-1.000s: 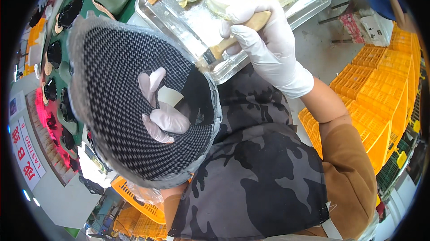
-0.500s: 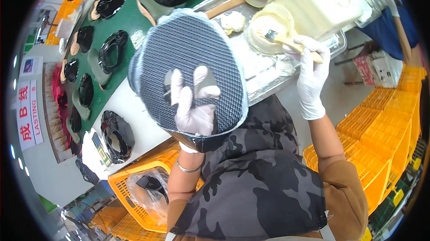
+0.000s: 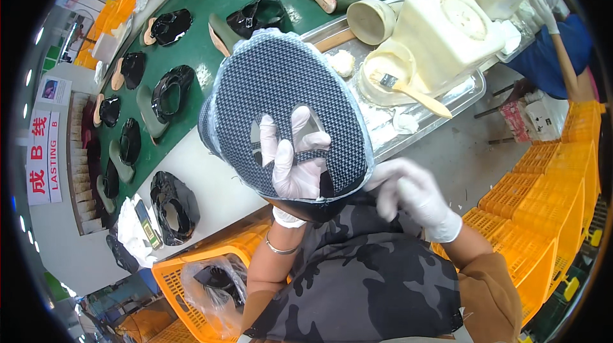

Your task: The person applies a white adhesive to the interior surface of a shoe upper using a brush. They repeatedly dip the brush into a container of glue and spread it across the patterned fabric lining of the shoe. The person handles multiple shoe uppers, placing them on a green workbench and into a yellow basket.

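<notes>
Left hand [image 3: 298, 174] pinches a rounded, fuzzy-edged, woven upper [image 3: 287, 81]; right hand [image 3: 416, 197] blurred beside it, grip unclear

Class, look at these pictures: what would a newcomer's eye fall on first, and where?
First, the big checked upper in the middle, with the gloved left hand showing in its opening. Next, the yellow crates stacked along the right side, and the brush resting on the rim of the pot, upper right.
</notes>
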Demonstrator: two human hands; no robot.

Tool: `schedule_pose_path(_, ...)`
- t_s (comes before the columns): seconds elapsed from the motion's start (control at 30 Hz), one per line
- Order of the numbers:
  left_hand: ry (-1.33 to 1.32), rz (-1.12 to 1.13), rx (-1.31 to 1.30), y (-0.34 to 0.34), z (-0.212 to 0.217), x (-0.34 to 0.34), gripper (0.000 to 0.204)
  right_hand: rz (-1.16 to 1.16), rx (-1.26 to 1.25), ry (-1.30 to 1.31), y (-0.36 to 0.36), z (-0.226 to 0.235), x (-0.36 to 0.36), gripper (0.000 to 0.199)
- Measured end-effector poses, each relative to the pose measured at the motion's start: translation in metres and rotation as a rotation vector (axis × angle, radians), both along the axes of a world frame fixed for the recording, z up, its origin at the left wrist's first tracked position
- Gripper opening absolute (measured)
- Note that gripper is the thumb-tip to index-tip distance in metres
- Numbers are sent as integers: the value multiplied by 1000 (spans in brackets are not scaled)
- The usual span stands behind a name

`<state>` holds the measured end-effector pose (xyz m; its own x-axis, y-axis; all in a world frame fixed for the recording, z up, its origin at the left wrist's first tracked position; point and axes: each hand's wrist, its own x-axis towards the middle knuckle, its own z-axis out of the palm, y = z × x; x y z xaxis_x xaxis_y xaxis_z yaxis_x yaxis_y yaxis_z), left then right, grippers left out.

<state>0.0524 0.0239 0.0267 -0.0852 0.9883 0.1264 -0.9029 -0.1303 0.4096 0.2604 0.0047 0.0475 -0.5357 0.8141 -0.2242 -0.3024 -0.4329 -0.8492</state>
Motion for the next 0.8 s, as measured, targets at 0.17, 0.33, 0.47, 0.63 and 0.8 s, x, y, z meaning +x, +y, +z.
schedule_pose_path(0.17, -192, -107, -108, -5, 9, 4, 45, 288, -417, 595, -7, -9, -39, 43)
schedule_pose_path(0.33, -288, -225, -46, -20, 19, 3, 46, 440, -434, 444, -7, 1, -51, 36)
schedule_pose_path(0.47, -312, -239, -55, -23, 24, 4, 46, 373, -161, 56, -2, 17, -42, 22)
schedule_pose_path(0.63, -252, -281, -221, -28, 33, -2, 55, -318, -126, -67, 10, -13, -8, 12)
schedule_pose_path(0.8, -347, -426, -556, -35, 33, -1, 57, -807, 158, -117, 42, -32, 13, 34)
